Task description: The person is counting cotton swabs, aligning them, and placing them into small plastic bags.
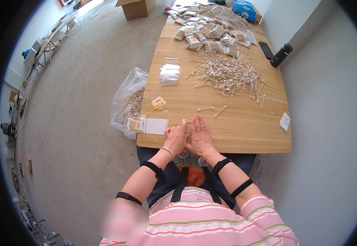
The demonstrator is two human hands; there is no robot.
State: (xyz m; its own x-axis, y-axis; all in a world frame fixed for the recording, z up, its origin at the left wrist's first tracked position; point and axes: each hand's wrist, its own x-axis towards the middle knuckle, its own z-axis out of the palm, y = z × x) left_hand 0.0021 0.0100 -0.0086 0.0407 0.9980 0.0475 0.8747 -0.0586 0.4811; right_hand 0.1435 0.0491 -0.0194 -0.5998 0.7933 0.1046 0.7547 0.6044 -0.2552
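A row of cotton swabs (187,126) lies side by side on the table near its front edge, between my two hands. My right hand (200,137) lies flat along the row's right side, fingers stretched out and together. On the other side, my left hand (176,140) is curled, its fingertips at the row's left edge; whatever its fingers hold, if anything, is hidden. Left of it lies a white rectangular card or block (156,126). Beside that, a small clear pack of swabs (135,124) with a yellow label sits at the table's left edge.
Loose swabs form a large pile (232,76), with filled packets (205,30) heaped behind. Empty clear bags (170,76) and yellow labels (159,103) lie at left. A dark bottle (281,55) and phone (265,50) stand near the wall; a plastic sack (123,98) hangs beside the table.
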